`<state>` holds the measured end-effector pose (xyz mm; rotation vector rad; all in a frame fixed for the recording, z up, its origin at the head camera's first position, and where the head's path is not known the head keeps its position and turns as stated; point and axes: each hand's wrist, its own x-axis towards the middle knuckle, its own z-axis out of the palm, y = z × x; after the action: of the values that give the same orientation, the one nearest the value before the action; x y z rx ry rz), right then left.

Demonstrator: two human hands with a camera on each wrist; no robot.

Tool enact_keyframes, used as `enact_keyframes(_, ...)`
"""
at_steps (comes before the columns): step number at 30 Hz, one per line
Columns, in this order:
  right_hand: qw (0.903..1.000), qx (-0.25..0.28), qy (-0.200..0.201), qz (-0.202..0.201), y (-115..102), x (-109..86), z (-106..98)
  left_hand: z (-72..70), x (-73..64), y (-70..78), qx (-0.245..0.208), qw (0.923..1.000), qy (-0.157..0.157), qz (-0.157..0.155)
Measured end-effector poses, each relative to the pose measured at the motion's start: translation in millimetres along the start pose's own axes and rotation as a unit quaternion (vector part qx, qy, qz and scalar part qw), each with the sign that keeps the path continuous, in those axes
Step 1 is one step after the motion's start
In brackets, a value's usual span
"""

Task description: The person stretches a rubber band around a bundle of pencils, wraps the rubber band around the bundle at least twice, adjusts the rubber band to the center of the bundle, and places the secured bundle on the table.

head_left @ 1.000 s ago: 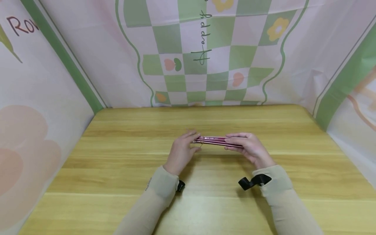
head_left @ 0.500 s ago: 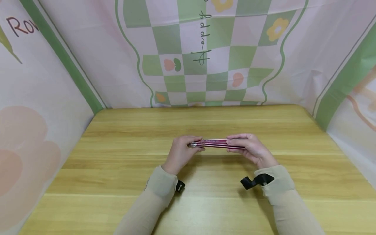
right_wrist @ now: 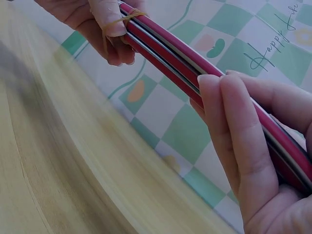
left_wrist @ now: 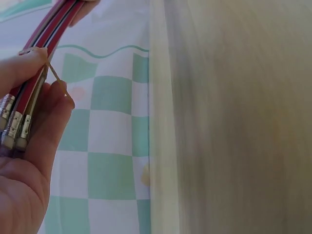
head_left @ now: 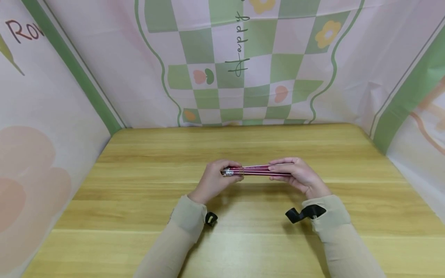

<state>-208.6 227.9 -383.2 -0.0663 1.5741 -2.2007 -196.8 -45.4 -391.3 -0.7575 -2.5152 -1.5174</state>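
Observation:
A bundle of several dark red striped pencils [head_left: 259, 170] is held level above the table, between the two hands. Metal ferrules and erasers [left_wrist: 15, 124] show at its left end. My right hand [head_left: 301, 175] grips the right part of the bundle, thumb and fingers on opposite sides, hiding the far ends. At the eraser end, my left hand [head_left: 211, 180] curves around the pencils. A thin tan rubber band [right_wrist: 132, 16] loops the bundle there. In the left wrist view that band runs taut from the thumb at the pencils to a fingertip [left_wrist: 62, 95].
The wooden table [head_left: 156, 154] spreads beneath both hands. Behind it hangs a green and white checkered cloth [head_left: 229, 96], with pale printed cloth walls at the sides. Black straps [head_left: 306, 213] sit at both wrists over beige sleeves.
The left hand has shifted so the eraser ends and the band now show more clearly between its thumb and fingers. The pencils have dropped slightly. The right hand keeps its grip, moved slightly right.

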Motion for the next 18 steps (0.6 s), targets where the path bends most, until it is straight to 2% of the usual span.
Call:
enact_keyframes(9,1.0000,-0.007,0.001,-0.003,0,0.2,1,-2.2,-0.4,0.4,-0.056,0.9961,-0.042,-0.055)
enact_keyframes(13,1.0000,-0.007,-0.001,-0.006,0,0.6,1,-4.9,-0.2,0.3,-0.059,0.9942,-0.055,-0.071)
enact_keyframes(18,1.0000,-0.005,-0.001,-0.007,-2,0.3,1,-10.7,-0.1,0.6,-0.050,0.9918,-0.054,-0.104)
